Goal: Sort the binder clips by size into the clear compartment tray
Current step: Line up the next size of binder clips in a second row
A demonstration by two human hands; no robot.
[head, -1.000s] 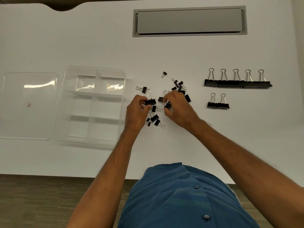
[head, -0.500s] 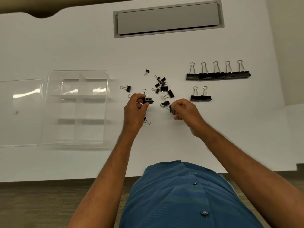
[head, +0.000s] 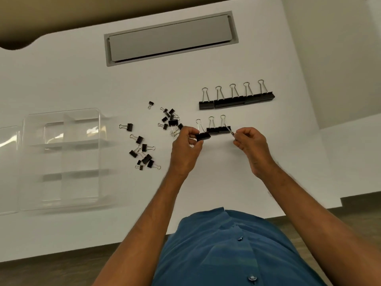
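Note:
My left hand (head: 185, 147) pinches a medium black binder clip (head: 203, 136) and holds it just left of two medium clips (head: 218, 129) standing side by side on the white table. My right hand (head: 250, 144) is closed on a small binder clip (head: 232, 133), blurred, at the right end of that pair. Several large clips (head: 237, 100) stand in a row behind them. Small and medium clips lie scattered in two loose groups (head: 144, 154) (head: 171, 120). The clear compartment tray (head: 26, 162) stands at the left with nothing in its compartments.
The tray's clear lid (head: 8, 170) lies flat at the far left edge. A grey cable hatch (head: 171, 38) is set into the table at the back. The table's front edge runs close to my blue shirt (head: 226, 250).
Both hands have moved right, from the scattered pile to the two medium clips. The left hand carried a medium clip there and the right a small one. The camera has swung right.

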